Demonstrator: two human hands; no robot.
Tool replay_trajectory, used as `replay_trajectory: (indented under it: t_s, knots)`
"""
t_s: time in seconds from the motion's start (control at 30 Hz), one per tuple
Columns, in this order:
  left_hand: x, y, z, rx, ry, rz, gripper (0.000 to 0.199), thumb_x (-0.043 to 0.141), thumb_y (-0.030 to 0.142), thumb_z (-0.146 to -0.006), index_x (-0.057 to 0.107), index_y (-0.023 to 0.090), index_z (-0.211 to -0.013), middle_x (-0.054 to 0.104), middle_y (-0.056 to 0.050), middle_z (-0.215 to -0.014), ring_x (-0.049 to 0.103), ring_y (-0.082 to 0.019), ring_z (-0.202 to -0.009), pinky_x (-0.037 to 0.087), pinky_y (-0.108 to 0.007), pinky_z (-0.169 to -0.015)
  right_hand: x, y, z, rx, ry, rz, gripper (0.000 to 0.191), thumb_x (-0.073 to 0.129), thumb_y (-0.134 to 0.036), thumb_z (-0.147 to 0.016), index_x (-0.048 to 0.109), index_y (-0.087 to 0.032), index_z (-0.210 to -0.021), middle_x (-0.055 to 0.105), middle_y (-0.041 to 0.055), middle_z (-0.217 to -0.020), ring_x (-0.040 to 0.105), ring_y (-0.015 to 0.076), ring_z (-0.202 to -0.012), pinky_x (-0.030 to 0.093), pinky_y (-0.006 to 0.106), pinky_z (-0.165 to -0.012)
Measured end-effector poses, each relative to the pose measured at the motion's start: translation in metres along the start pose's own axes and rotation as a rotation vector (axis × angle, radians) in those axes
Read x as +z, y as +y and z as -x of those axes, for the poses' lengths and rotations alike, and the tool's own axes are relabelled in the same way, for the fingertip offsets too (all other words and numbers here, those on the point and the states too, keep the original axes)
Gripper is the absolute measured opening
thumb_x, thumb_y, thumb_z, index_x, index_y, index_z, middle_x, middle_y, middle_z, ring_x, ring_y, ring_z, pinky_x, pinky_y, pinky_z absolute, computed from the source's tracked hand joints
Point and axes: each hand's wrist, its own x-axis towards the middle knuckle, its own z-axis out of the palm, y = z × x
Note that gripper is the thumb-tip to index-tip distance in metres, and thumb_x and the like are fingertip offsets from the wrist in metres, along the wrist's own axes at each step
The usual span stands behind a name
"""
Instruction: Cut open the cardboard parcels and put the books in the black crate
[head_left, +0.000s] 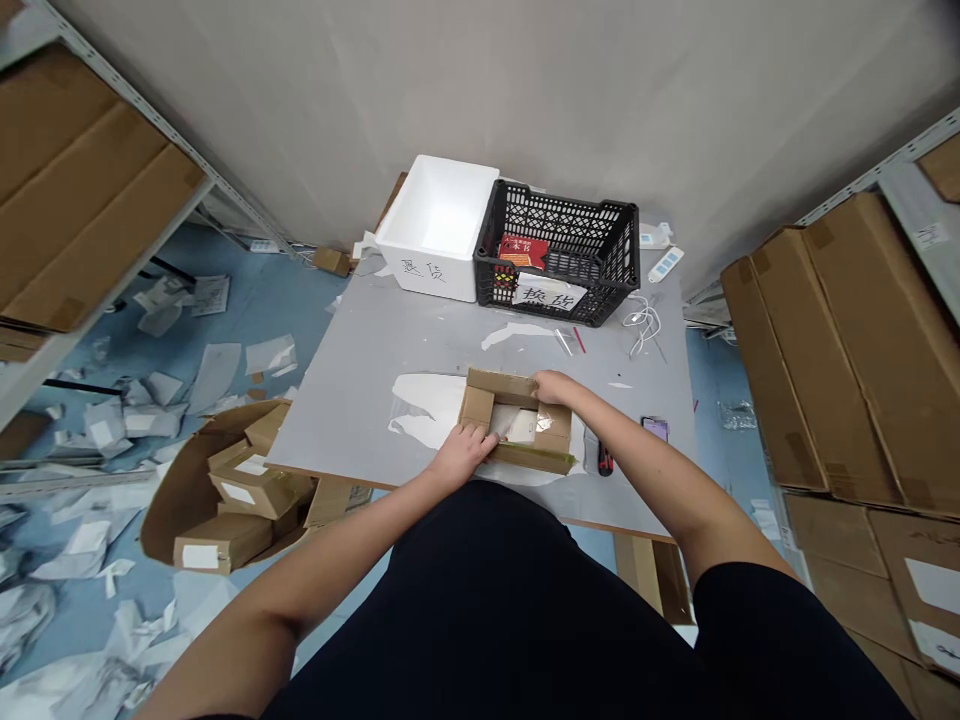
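A small brown cardboard box (pixel 551 424) lies near the front edge of the table with its top flaps spread. Through its opening a white item and clear plastic wrap (pixel 517 425) show, their kind too small to tell. My left hand (pixel 463 452) grips the box at its near left corner, fingers over the edge. At the far right side, my right hand (pixel 553 387) has its fingers closed on a flap. Yellowish tape (pixel 568 458) runs along the near flap. Right of the box lies a red and black tool (pixel 605 460), possibly a cutter.
On the table (pixel 337 400) stand a white foam box (pixel 431 270) and a black crate (pixel 555 290) holding a red book (pixel 523 250). A white cable (pixel 641 322), power strip (pixel 666 264) and phone (pixel 655 428) lie right. A carton of boxes (pixel 176 500) stands left; plastic bags litter the floor.
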Motion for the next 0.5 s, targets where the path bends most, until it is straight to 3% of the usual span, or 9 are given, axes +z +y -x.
replay_trajectory:
  t_s: [0.1,0.27,0.37,0.5]
  knots:
    - [0.000,0.006,0.013,0.010,-0.026,0.000,0.023,0.041,0.013,-0.095,0.055,0.020,-0.111,0.062,-0.008,-0.096,0.058,-0.024,-0.088,0.043,-0.037,-0.076,-0.001,0.002,-0.001,-0.002,0.010,-0.030,0.031,0.064,-0.028,-0.081,0.072,-0.022,-0.110,0.073,0.0083,-0.111,0.067,0.0215,-0.093,0.045,0.024,-0.072]
    - [-0.002,0.011,0.029,0.128,-0.072,0.063,0.018,0.045,0.015,-0.094,0.058,0.020,-0.105,0.066,-0.007,-0.094,0.062,-0.022,-0.088,0.047,-0.034,-0.078,-0.014,0.011,-0.005,-0.028,0.029,-0.092,0.031,0.069,-0.033,-0.079,0.073,-0.021,-0.107,0.074,0.0057,-0.103,0.067,0.0188,-0.087,0.042,0.021,-0.065]
    - [0.002,0.011,0.034,0.219,-0.024,0.122,0.027,0.043,0.015,-0.096,0.057,0.019,-0.118,0.066,-0.012,-0.114,0.063,-0.022,-0.102,0.047,-0.035,-0.089,-0.022,0.018,-0.011,-0.057,0.039,-0.122,0.030,0.069,-0.035,-0.080,0.073,-0.021,-0.107,0.074,0.0040,-0.101,0.066,0.0168,-0.084,0.041,0.020,-0.064]
    - [0.010,0.009,0.036,0.334,0.022,0.147,0.042,0.040,0.014,-0.098,0.046,0.021,-0.138,0.054,-0.015,-0.140,0.050,-0.023,-0.130,0.037,-0.039,-0.108,-0.029,0.025,-0.019,-0.104,0.048,-0.148,0.029,0.070,-0.034,-0.081,0.072,-0.022,-0.107,0.074,0.0023,-0.101,0.065,0.0158,-0.083,0.042,0.020,-0.066]
